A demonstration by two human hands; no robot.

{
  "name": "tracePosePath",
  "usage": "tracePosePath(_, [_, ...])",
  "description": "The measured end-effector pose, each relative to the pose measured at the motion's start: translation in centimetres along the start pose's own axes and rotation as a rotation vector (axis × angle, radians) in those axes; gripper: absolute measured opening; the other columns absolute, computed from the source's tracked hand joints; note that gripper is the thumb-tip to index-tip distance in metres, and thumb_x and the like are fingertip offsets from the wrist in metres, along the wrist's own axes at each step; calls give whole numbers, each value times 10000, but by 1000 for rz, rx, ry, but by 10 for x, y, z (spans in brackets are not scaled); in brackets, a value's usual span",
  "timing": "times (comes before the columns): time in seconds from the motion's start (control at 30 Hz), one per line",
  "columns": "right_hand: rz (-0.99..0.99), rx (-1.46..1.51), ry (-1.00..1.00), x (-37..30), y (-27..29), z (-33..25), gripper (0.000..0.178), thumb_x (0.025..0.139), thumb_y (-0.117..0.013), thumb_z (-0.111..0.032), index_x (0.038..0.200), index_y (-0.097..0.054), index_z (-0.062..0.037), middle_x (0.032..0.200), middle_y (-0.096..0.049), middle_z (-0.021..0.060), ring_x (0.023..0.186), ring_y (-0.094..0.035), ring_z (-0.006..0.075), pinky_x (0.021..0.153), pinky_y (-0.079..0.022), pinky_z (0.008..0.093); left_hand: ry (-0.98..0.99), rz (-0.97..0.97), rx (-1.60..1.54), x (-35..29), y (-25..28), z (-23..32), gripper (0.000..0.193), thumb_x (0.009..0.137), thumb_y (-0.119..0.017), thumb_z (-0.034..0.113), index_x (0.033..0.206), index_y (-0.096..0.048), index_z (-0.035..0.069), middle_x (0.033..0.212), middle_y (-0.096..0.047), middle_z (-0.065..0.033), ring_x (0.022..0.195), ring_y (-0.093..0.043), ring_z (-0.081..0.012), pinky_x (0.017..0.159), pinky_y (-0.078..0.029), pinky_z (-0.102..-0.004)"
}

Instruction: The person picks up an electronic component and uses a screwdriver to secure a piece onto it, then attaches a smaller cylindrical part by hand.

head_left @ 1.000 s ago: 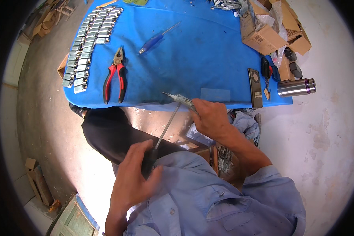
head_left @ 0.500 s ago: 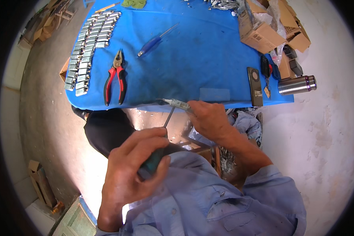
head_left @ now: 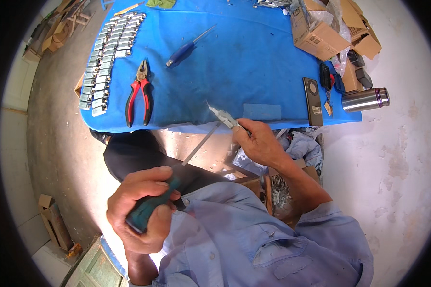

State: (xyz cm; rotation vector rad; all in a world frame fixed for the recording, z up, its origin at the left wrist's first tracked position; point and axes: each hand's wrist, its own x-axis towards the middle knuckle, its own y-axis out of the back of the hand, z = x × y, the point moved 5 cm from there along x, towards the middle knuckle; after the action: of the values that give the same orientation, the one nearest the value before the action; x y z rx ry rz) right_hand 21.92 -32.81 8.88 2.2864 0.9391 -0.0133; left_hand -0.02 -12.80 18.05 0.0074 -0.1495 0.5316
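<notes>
My left hand [head_left: 139, 205] is wrapped round a screwdriver [head_left: 151, 210] with a dark green handle, low and close to my shirt. Its long shaft slants up and right, with the tip beside or under a small silvery metal part [head_left: 223, 117]; whether they touch I cannot tell. My right hand [head_left: 259, 141] pinches that part at its near end, just off the table's front edge. A thin pointed bit sticks out of the part's far end. Its exact kind is not clear.
On the blue-covered table [head_left: 254, 62] lie rows of small metal pieces [head_left: 111, 57], red-and-black pliers [head_left: 140, 93] and a blue-handled screwdriver [head_left: 182, 53]. A phone [head_left: 313, 101], keys [head_left: 327, 95], a steel flask [head_left: 366, 99] and cardboard boxes [head_left: 321, 43] stand or lie at the right.
My left hand has drawn back down and left with the screwdriver, so more of its shaft shows. The metal part in my right hand has turned, its pointed end now up and left.
</notes>
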Motion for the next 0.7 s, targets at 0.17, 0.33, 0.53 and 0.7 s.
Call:
tracePosePath(0.17, [1, 74, -17, 3, -4, 13, 278, 1045, -585, -218, 985, -691, 32, 768, -688, 84, 672, -567, 129, 624, -459, 334, -55, -61, 13, -1, -13, -17, 295, 779, -643, -110, 1064, -694, -51, 1191, -699, -261, 860, -758, -220, 765, -630, -307])
tracePosePath(0.33, [12, 82, -62, 4, -3, 18, 269, 1019, -620, -223, 990, -707, 30, 782, -731, 120, 666, -636, 176, 645, -496, 363, -105, -100, 61, -2, -17, -22, 284, 778, -649, -108, 1053, -697, -52, 1201, -704, -256, 885, -767, -245, 774, -636, -319])
tracePosePath(0.53, [14, 98, -84, 6, -3, 18, 257, 1007, -663, -222, 983, -710, 29, 774, -733, 107, 691, -658, 163, 663, -512, 351, 0, -83, -81, -4, -11, -42, 244, 827, -685, -41, 1071, -687, -54, 1244, -689, -267, 950, -772, -280, 771, -642, -329])
tracePosePath(0.7, [-7, 72, -89, 7, -1, 16, 253, 996, -681, -220, 981, -708, 31, 773, -728, 120, 699, -665, 164, 673, -519, 353, 210, 32, -388, -21, 8, -96, 267, 873, -679, 19, 1135, -658, -25, 1379, -617, -281, 1040, -757, -344, 765, -645, -323])
